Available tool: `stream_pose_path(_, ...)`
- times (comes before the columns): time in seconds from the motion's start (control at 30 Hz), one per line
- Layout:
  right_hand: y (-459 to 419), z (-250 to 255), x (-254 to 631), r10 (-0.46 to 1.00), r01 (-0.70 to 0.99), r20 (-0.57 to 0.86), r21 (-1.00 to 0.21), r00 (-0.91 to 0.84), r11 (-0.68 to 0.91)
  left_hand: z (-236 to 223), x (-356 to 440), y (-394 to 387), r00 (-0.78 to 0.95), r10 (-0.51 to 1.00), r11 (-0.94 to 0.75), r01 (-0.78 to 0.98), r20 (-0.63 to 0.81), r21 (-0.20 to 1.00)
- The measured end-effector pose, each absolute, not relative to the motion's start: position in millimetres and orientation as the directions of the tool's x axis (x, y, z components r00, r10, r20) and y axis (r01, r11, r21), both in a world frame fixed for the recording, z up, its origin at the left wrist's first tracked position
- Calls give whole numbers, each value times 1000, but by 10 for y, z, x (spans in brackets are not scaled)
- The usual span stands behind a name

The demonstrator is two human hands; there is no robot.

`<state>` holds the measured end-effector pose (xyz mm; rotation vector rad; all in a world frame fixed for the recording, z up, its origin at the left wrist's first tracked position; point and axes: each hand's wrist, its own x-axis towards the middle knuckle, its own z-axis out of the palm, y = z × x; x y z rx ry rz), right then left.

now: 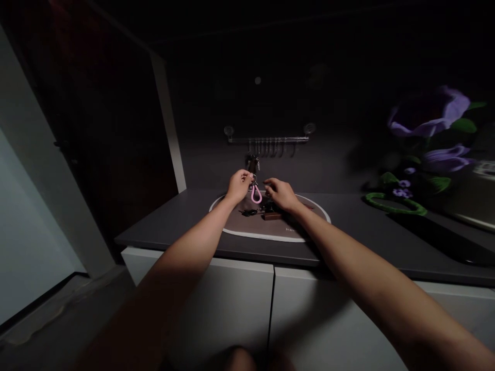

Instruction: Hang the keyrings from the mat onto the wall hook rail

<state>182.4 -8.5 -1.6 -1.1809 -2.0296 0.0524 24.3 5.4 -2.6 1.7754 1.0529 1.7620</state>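
My left hand (240, 185) is closed in a pinch on a keychain with a pink loop strap (256, 194), which hangs below the fingertips. Just right of the strap is my right hand (282, 195), its fingers bent but apart, seemingly with nothing in them. Directly above my left hand, a dark bunch of keys (253, 164) hangs from the hook rail (270, 139). Both hands are over an oval brown mat (247, 228) with a pale rim. On it lie a dark set of keys (249, 212) and a brown block-shaped item (273, 216), partly hidden by my right hand.
The mat lies on a dark countertop (162, 221) above white cabinet doors (232, 299). Purple flowers (429, 118) with a green ring-shaped base (394, 206) stand at the right. A dark door (96, 129) is at the left. The light is dim.
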Motion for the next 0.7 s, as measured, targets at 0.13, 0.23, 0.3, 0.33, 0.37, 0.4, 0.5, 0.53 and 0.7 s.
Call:
stream_pose_path(0.13,-122,11,1813,715,666,649,-414,-262,620,-23,250,55,-82,794,-601,46,603,798)
stream_pose_path(0.23,-128,16,1808,676,622,677,-404,-289,671,-31,263,46,-69,815,-577,-17,575,817)
stream_pose_path(0.3,-124,13,1803,648,594,694,-389,-314,704,-37,272,37,-54,820,-572,-39,570,819)
stream_pose_path(0.33,-121,10,1801,634,580,702,-382,-325,720,-40,276,32,-44,821,-571,-48,569,820)
stream_pose_path(0.37,-118,6,1799,623,567,708,-378,-333,733,-43,279,29,-37,821,-571,-55,570,819)
stream_pose_path(0.4,-113,1,1796,614,555,714,-376,-338,742,-45,280,26,-35,819,-573,-57,572,817)
stream_pose_path(0.5,-91,-19,1791,606,531,724,-388,-330,753,-52,280,23,-42,813,-583,-46,581,812)
stream_pose_path(0.53,-81,-26,1789,609,527,725,-397,-323,752,-54,280,21,-42,813,-582,-41,581,812)
stream_pose_path(0.7,-30,-52,1785,636,504,710,-448,-301,739,-37,302,-20,-33,819,-574,-36,573,818)
